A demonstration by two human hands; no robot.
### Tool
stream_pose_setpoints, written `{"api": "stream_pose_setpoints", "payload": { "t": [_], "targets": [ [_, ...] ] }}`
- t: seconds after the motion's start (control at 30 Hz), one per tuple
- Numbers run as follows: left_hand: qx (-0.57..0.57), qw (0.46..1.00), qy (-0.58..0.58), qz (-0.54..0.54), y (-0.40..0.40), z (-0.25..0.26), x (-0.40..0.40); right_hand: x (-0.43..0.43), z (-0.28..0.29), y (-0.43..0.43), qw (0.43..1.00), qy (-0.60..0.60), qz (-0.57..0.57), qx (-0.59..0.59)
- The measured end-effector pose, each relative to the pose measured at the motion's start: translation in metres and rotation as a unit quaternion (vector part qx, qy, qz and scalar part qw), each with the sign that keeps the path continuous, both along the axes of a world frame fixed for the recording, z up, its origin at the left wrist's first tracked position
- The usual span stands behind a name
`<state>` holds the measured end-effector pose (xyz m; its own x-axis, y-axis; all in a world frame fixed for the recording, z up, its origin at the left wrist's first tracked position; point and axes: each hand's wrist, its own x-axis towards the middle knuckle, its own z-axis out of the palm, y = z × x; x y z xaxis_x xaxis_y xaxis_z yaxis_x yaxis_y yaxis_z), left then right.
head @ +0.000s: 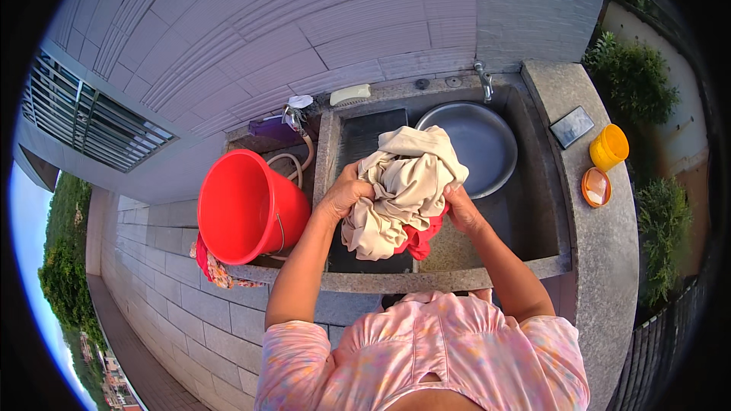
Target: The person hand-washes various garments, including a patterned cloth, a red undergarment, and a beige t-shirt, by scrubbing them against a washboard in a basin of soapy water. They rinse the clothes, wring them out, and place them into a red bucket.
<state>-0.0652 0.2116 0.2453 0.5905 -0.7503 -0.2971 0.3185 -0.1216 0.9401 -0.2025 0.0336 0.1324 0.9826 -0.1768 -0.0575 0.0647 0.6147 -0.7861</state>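
My left hand [347, 189] and my right hand [461, 208] hold a bundled beige cloth [408, 174] between them, one at each side. Beneath its lower right part hangs a red cloth [421, 238]; whether it is a separate piece I cannot tell. The bundle is above a stone laundry sink [445, 278], in front of the dark washboard part [371, 125] on the left. A round metal basin [468, 145] stands in the sink behind and right of the bundle, under a metal tap [485, 83].
A red plastic bucket [237, 205] stands left of the sink, near a pale hose [308, 154] and a patterned cloth [214, 268]. A scrubbing brush [350, 94] lies on the back rim. On the right ledge are a phone [571, 127], a yellow tub [609, 147] and an orange lid [595, 187].
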Motion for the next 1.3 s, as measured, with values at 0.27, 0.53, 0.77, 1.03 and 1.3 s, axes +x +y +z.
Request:
{"api": "stream_pose_setpoints", "payload": {
  "t": [0.27, 0.53, 0.77, 1.03, 1.3],
  "targets": [
    [-0.007, 0.987, 0.162, -0.021, -0.080, -0.108, -0.040, -0.062, 0.007, -0.060, 0.977, 0.061, -0.080, 0.188],
    [0.028, 0.979, 0.142, 0.145, -0.084, -0.127, -0.022, -0.103, 0.001, -0.112, 0.966, 0.118, -0.022, 0.231],
    [-0.044, 0.984, 0.004, 0.174, -0.075, -0.096, 0.015, -0.125, -0.045, -0.141, 0.974, 0.213, 0.047, -0.068],
    [-0.160, 0.968, 0.038, 0.190, -0.052, -0.056, 0.052, -0.142, -0.047, -0.152, 0.968, 0.249, 0.046, -0.001],
    [-0.122, 0.981, -0.103, 0.110, -0.048, -0.031, 0.058, -0.142, -0.058, -0.160, 0.934, 0.271, -0.166, 0.165]
  ]
}}
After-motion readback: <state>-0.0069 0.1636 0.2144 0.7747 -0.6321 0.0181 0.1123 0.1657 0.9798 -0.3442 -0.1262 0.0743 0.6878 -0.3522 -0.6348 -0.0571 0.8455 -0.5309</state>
